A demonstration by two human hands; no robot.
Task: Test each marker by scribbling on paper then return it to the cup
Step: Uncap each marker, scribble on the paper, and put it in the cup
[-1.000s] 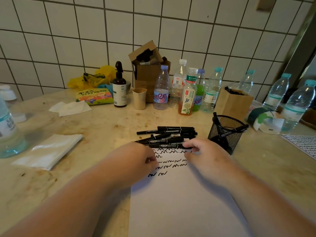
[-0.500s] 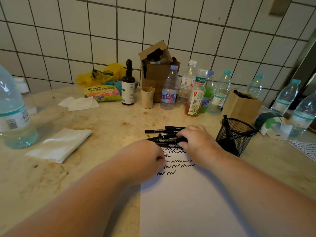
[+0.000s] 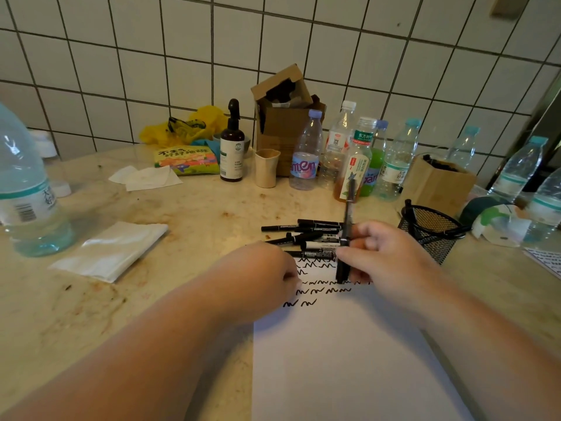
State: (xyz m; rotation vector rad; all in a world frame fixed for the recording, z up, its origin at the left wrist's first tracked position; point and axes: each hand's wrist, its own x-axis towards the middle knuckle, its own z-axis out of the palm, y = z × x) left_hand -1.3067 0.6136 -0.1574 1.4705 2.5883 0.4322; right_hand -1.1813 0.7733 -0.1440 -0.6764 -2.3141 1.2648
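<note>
a second ago our right hand [image 3: 384,262] lies flat on the pile of markers [image 3: 306,238]; now it is lifted off them and pinches one black marker [image 3: 346,238], standing nearly upright, its top toward 12 o'clock, its lower end over the scribbles on the paper [image 3: 343,360]. the head camera sits closer, aimed further toward 9 o'clock.

Black marker [image 3: 346,238] upright over scribbled paper [image 3: 343,354]; mesh cup [image 3: 431,235] beside.
</note>
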